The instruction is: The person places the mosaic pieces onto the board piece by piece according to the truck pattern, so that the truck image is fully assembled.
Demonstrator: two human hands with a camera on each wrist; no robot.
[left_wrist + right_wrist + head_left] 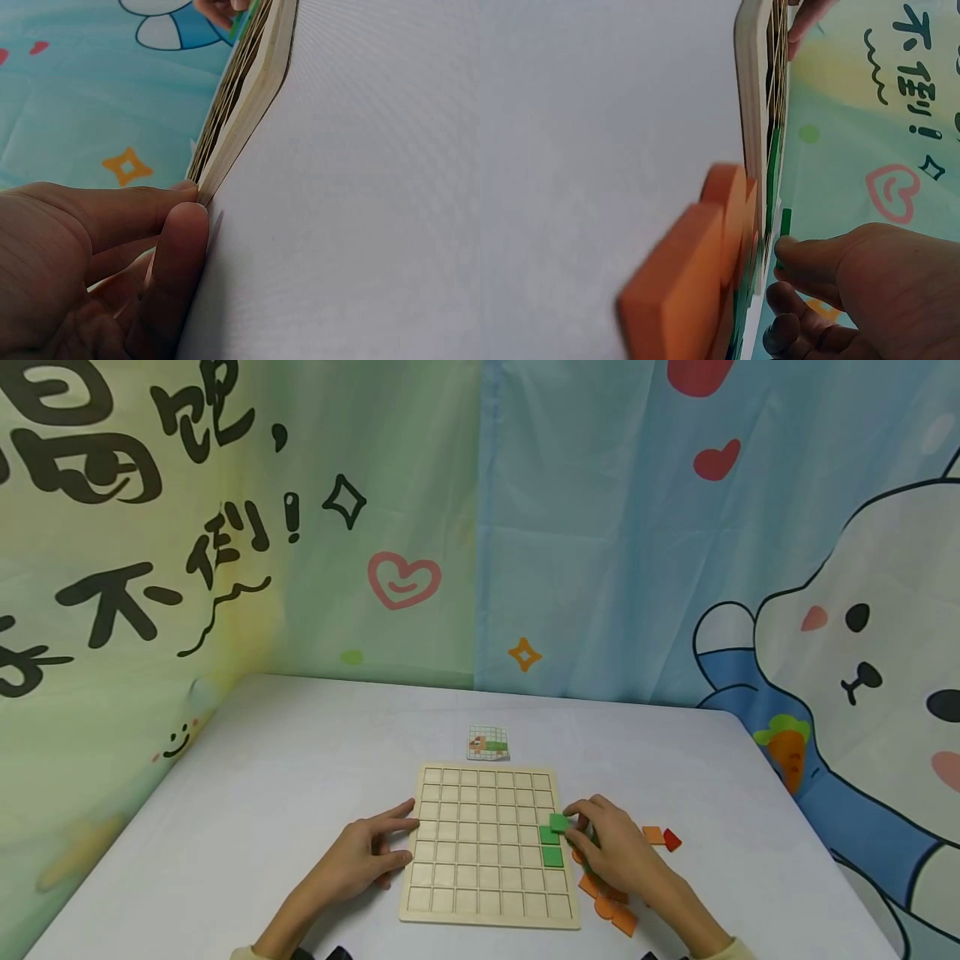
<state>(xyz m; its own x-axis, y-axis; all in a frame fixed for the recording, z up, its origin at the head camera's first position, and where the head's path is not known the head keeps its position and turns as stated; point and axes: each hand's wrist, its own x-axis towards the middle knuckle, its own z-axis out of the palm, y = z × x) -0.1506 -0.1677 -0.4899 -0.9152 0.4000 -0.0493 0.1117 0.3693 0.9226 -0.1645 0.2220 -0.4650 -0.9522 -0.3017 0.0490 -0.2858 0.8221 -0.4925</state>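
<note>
A wooden grid board (487, 881) lies on the table, with two green square tiles (552, 857) set in cells near its right side. My right hand (611, 843) pinches a third green tile (558, 823) between thumb and fingertips, over the board's right edge; the tile (785, 223) shows edge-on in the right wrist view. At the opposite edge, fingertips of my left hand (367, 856) rest against the board's side. In the left wrist view, that hand's thumb and a finger (135, 214) touch the board's rim (247, 112).
Orange pieces (624, 920) lie to the right of the board, partly under my right hand. Farther right are an orange square (653, 835) and a red piece (672, 840). A small printed pattern card (488, 743) sits behind the board. Printed curtains (600, 527) hang behind the white table (300, 760).
</note>
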